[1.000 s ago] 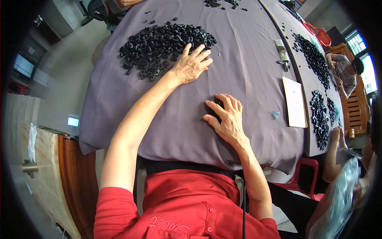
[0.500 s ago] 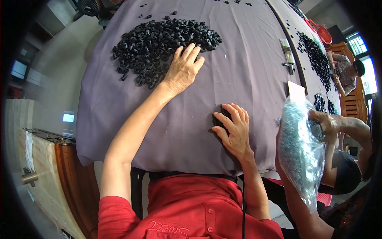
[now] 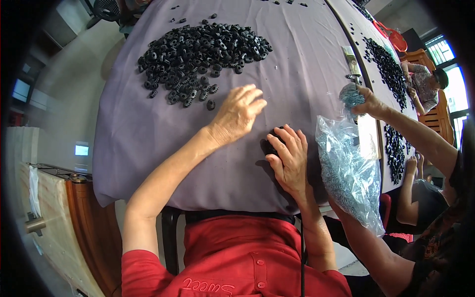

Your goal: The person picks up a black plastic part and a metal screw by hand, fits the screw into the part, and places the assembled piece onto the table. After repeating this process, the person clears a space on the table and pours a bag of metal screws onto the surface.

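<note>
A broad pile of small black plastic parts (image 3: pixel 198 49), rounded with holes or slots, lies on the cloth-covered table. My left hand (image 3: pixel 237 113) hovers just below the pile's near edge, palm down, its fingers bent together; whatever is in it is hidden. One loose black part (image 3: pixel 211 105) lies beside its wrist side, near the pile. Closer to me and to the right, my right hand (image 3: pixel 292 161) rests on the cloth, fingers curled over dark black parts (image 3: pixel 272 143), which show only partly between thumb and fingers.
At right, a co-worker's arm supports a clear plastic bag (image 3: pixel 346 168) of small silvery-blue pieces. Their other hand (image 3: pixel 371 103) grips a clump of such pieces (image 3: pixel 351 96). Another black pile (image 3: pixel 388 69) lies beyond the table seam, near another person (image 3: pixel 425 84).
My left hand has drawn back from the pile toward my right hand, which barely moves. The co-worker's bag has shifted left and lower, and their hand has lifted a silvery clump away from it.
</note>
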Tool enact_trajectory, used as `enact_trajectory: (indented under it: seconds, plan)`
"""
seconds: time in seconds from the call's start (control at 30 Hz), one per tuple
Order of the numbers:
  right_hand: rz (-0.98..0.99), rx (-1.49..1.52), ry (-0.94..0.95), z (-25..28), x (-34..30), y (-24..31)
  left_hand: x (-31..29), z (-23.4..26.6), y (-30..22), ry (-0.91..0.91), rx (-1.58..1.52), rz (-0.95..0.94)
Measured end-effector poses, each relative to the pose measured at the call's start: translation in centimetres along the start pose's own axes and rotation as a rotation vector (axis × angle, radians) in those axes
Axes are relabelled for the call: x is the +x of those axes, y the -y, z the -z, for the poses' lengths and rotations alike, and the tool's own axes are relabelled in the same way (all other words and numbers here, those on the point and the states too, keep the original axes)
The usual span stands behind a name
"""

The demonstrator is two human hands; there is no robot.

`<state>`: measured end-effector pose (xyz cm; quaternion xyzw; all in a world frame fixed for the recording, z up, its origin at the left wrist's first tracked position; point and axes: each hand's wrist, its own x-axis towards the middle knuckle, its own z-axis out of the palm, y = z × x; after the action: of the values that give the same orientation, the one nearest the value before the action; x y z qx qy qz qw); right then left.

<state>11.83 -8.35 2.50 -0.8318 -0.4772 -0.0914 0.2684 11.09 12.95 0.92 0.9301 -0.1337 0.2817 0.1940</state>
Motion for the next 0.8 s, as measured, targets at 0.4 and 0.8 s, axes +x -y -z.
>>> enact_trajectory:
  seconds: [0.4, 0.8]
  plan:
    - [-0.052, 0.056, -0.026, 0.3, -0.9, -0.2, -2.5, -1.1, -3.6, 0.068, -0.204, -0.022]
    - [-0.203, 0.152, -0.133, 1.6, -2.2, -1.3, 1.4, -0.9, -1.9, 0.08, -0.331, 0.038]
